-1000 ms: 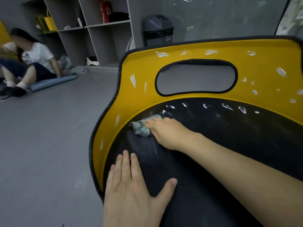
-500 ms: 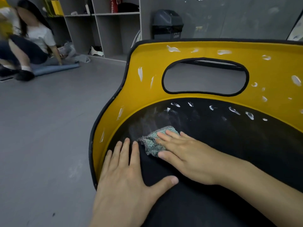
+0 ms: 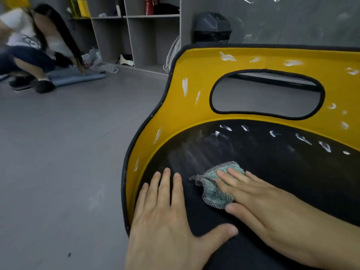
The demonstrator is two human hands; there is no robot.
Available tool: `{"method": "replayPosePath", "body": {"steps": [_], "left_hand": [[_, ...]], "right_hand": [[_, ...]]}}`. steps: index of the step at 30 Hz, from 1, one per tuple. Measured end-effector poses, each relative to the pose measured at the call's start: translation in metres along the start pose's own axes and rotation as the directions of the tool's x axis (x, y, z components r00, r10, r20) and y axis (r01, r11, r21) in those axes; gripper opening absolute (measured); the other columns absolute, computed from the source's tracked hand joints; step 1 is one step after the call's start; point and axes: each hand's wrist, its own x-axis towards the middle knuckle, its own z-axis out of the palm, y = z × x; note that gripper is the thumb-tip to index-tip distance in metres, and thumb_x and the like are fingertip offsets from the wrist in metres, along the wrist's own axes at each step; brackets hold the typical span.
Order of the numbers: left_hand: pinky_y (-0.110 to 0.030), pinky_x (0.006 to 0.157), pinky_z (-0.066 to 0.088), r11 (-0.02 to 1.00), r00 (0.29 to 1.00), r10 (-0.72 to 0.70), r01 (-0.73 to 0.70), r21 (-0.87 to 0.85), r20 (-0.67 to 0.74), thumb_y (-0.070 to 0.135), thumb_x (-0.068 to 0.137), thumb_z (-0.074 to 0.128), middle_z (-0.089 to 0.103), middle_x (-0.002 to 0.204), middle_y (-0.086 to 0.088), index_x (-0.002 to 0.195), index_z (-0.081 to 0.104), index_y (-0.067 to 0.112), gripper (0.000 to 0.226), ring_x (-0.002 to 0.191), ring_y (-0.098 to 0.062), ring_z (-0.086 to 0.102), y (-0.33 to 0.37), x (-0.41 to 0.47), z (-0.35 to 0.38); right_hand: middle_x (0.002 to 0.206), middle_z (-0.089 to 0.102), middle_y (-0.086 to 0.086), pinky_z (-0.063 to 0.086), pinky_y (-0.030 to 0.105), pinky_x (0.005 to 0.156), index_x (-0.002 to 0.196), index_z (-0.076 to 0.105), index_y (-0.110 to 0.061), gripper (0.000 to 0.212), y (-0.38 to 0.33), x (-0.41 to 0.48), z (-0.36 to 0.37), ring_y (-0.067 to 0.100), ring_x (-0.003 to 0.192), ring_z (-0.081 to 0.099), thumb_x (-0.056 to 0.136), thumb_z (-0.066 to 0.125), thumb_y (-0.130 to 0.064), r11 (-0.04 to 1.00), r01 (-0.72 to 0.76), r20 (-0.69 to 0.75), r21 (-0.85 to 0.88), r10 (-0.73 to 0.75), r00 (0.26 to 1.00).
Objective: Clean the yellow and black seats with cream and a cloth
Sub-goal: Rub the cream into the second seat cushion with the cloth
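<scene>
A yellow and black seat (image 3: 175, 117) fills the right of the view, its yellow back pierced by an oval cut-out. White dabs of cream (image 3: 226, 56) dot the yellow back and the rear of the black cushion, with pale smears near the cushion's left side. My right hand (image 3: 253, 193) presses a small teal cloth (image 3: 212, 188) flat on the black cushion with straight fingers. My left hand (image 3: 165, 221) rests flat on the cushion's front left, fingers spread, just left of the cloth.
Grey floor (image 3: 68, 152) spreads to the left of the seat. A person (image 3: 33, 45) crouches at the far left by a blue mat (image 3: 78, 77). Grey shelving (image 3: 136, 36) and a black bin (image 3: 212, 28) stand against the back wall.
My right hand has dragged the cloth from the cushion's rear left edge toward me, leaving smears behind it. The view has shifted left and closer. The left hand stays on the cushion.
</scene>
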Motion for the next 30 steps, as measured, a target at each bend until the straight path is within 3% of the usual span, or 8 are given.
{"method": "replayPosePath", "body": {"steps": [4,6,11,15,17,21,26,30], "left_hand": [[-0.031,0.120,-0.008,1.000,0.999,0.003,-0.003,0.001,0.033,0.109,0.049,0.014,-0.013,0.166,0.004,0.160,-0.002,0.025,0.140,0.152,-0.014,-0.010,0.001,0.001,-0.001],[-0.033,0.120,-0.014,1.000,0.988,-0.029,0.028,0.008,0.153,0.109,0.048,0.014,-0.029,0.161,0.009,0.155,-0.021,0.028,0.139,0.148,-0.011,-0.025,0.001,0.001,-0.006],[-0.033,0.121,-0.012,1.000,0.995,-0.001,0.001,-0.005,0.102,0.107,0.046,0.008,-0.028,0.161,0.010,0.155,-0.020,0.029,0.137,0.148,-0.010,-0.024,0.001,0.003,-0.003],[-0.036,0.110,0.023,0.998,0.998,0.026,-0.023,-0.052,0.062,0.104,0.062,0.019,0.046,0.151,-0.008,0.142,0.054,0.010,0.128,0.139,-0.026,0.045,-0.007,0.000,0.010],[-0.041,0.104,0.026,0.998,0.998,0.047,-0.045,-0.033,0.052,0.103,0.063,0.021,0.055,0.143,-0.010,0.132,0.063,0.006,0.126,0.131,-0.029,0.054,-0.006,0.002,0.012],[-0.027,0.121,-0.004,0.999,0.999,0.035,-0.034,-0.019,0.012,0.107,0.046,0.008,-0.007,0.166,0.004,0.160,0.006,0.021,0.143,0.153,-0.013,-0.005,-0.001,0.003,0.004],[-0.027,0.119,-0.013,1.000,0.998,0.024,-0.024,0.002,0.049,0.107,0.047,0.010,-0.027,0.161,0.012,0.156,-0.015,0.027,0.138,0.147,-0.008,-0.025,0.002,0.003,-0.003],[-0.024,0.116,0.016,0.999,0.999,0.040,-0.039,-0.033,0.034,0.106,0.057,0.017,0.031,0.160,-0.001,0.149,0.041,0.015,0.132,0.148,-0.018,0.028,-0.003,0.003,0.002]], "right_hand": [[0.160,0.001,-0.022,-0.004,0.010,0.112,0.153,0.013,-0.038,0.052,0.002,0.053,-0.012,-0.003,0.146,-0.005,0.102,0.019,-0.047,0.999,-0.028,-0.084,-0.037,0.025,0.996],[0.162,0.011,-0.013,0.017,0.030,0.117,0.154,0.019,-0.032,0.050,0.005,0.098,-0.019,0.010,0.148,0.010,0.105,0.023,-0.042,0.998,-0.062,-0.138,-0.025,0.058,0.989],[0.162,0.012,-0.010,0.020,0.039,0.118,0.154,0.018,-0.030,0.049,0.006,0.122,-0.021,0.012,0.149,0.008,0.106,0.024,-0.038,0.998,-0.059,-0.133,-0.012,0.057,0.990],[0.158,0.003,-0.024,0.013,0.029,0.120,0.153,0.018,-0.039,0.049,0.002,0.063,-0.010,-0.003,0.145,-0.004,0.104,0.024,-0.043,0.997,0.079,-0.066,-0.003,-0.079,0.995],[0.158,0.004,-0.025,0.010,0.023,0.119,0.152,0.021,-0.038,0.049,0.002,0.057,-0.011,-0.004,0.145,-0.004,0.103,0.024,-0.044,0.996,0.090,-0.045,-0.026,-0.091,0.995],[0.161,0.013,-0.014,0.026,0.043,0.116,0.152,0.023,-0.033,0.048,-0.007,0.109,-0.020,0.006,0.148,0.007,0.105,0.025,-0.040,0.997,0.062,-0.114,-0.040,-0.067,0.991],[0.161,0.016,-0.012,0.024,0.039,0.114,0.152,0.026,-0.030,0.047,-0.014,0.128,-0.018,0.009,0.148,0.010,0.106,0.026,-0.038,0.997,0.063,-0.183,-0.033,-0.068,0.981],[0.158,0.018,-0.021,0.031,0.030,0.113,0.150,0.030,-0.035,0.047,-0.006,0.070,-0.003,-0.005,0.144,0.007,0.103,0.026,-0.043,0.989,0.148,-0.174,0.016,-0.143,0.974]]}}
